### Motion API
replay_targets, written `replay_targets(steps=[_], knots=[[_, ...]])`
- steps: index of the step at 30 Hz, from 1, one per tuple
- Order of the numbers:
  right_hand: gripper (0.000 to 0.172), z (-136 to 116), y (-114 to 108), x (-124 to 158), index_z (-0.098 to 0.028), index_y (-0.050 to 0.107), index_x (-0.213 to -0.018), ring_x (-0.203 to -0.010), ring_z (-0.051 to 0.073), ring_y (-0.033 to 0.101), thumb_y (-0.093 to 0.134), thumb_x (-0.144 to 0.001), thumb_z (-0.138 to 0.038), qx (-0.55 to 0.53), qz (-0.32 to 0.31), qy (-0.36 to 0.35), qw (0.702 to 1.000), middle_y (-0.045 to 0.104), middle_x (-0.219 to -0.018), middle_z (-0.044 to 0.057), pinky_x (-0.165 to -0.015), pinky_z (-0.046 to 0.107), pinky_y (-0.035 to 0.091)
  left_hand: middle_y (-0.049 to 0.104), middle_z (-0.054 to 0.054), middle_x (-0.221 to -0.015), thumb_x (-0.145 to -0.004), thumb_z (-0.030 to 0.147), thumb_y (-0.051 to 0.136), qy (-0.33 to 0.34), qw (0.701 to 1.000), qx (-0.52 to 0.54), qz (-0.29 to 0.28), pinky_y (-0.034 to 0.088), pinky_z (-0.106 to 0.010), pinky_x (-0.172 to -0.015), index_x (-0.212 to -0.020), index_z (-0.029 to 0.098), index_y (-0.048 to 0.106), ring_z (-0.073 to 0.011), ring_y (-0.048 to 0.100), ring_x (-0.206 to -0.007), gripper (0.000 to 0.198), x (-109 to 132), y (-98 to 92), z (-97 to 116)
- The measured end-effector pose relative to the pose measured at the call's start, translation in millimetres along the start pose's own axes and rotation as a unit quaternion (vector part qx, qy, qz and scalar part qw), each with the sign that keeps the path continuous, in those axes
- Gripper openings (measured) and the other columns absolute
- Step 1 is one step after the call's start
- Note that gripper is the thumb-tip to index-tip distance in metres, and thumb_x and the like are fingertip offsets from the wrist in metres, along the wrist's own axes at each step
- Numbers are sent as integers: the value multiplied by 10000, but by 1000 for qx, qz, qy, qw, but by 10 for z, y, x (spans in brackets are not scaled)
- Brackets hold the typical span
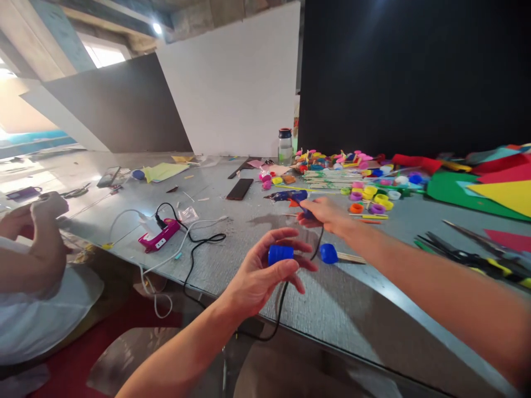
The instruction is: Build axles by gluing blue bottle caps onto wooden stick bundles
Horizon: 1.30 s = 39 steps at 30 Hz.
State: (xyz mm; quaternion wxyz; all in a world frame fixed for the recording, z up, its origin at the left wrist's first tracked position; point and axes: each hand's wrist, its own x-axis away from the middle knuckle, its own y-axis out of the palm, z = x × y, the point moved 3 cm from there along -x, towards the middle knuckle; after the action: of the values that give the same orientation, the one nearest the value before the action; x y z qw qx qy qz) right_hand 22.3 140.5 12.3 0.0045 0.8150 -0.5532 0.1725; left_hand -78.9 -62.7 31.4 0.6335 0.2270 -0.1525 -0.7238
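Left hand [259, 276] grip around blue cap [280, 254]; right hand [326, 214] on glue gun [290, 195].

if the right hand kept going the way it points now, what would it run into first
Probably the dark phone lying flat on the grey table. The right hand, gripping the blue glue gun, points left and away across the table. Depth is unclear, so it might pass above the phone.
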Motion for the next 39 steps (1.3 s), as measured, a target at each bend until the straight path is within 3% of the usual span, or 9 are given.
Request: replay_targets(steps=[3,7,13,17,24,27,30,35,39], knots=[[186,12,-172,228,-146,634,-1004,-599,95,566,641,-1034,-329,-83,32,-61,994,627,-839,-10,-530,217,497,667,-48,-973,-870,322,794,-10,1000,11,22,471,-181,-475,-1151,194,710,-139,669,-735,321,-32,-18,-25],[282,34,-435,618,-201,524,-794,-443,61,415,691,-945,-372,-190,47,-141,970,506,-645,-63,-406,199,324,674,-94,-974,-924,356,658,-37,995,65,61,478,-230,-603,-1162,125,744,-151,635,-790,342,-96,-56,-71],[419,97,-905,1324,-187,671,-849,-500,78,486,891,-693,-508,-267,49,-196,942,609,-766,-4,-393,197,333,735,-90,-1088,-878,276,779,-27,998,11,58,523,-255,-791,-1232,172,744,-172,692,-939,371,-121,-105,-90],[397,230,-1142,1656,-206,775,-904,-456,72,463,894,-716,-535,-278,44,-208,937,653,-777,43,-378,196,310,786,-58,-1035,-703,243,936,-13,997,-27,66,512,-250,-937,-1144,182,776,-146,713,-960,473,-192,-96,-71],[313,458,-1316,1613,-250,813,-979,-492,115,430,883,-756,-458,-193,44,-204,959,693,-755,72,-390,227,244,768,-27,-963,-658,194,911,51,979,-193,49,525,-286,-836,-1090,192,738,-140,688,-855,465,-621,-64,-162],[292,490,-1297,1531,-226,799,-983,-479,112,395,812,-836,-478,-159,27,-243,957,616,-624,37,-403,237,231,746,-34,-1026,-664,196,890,104,965,-237,36,528,-320,-869,-1088,190,708,-149,672,-880,462,-861,-62,-243],[233,583,-1286,1499,-251,785,-962,-534,136,468,816,-846,-450,-154,34,-252,955,628,-673,34,-412,235,298,725,-24,-1040,-679,174,876,131,958,-249,46,495,-325,-919,-1093,202,691,-157,646,-932,455,-1001,-95,-328],[267,754,-1260,1594,-303,797,-993,-610,189,574,720,-919,-547,-133,26,-255,957,682,-753,48,-498,276,483,717,-25,-1066,-756,178,851,198,900,-383,66,439,-351,-977,-1105,242,704,-198,609,-1018,384,-930,-174,-348],[412,758,-1215,1711,-288,810,-829,-625,232,643,664,-906,-666,-67,55,-258,962,667,-661,60,-571,311,579,696,-52,-1179,-812,218,834,253,873,-414,55,440,-393,-1045,-1133,260,685,-235,611,-1133,356,-800,-160,-305]])
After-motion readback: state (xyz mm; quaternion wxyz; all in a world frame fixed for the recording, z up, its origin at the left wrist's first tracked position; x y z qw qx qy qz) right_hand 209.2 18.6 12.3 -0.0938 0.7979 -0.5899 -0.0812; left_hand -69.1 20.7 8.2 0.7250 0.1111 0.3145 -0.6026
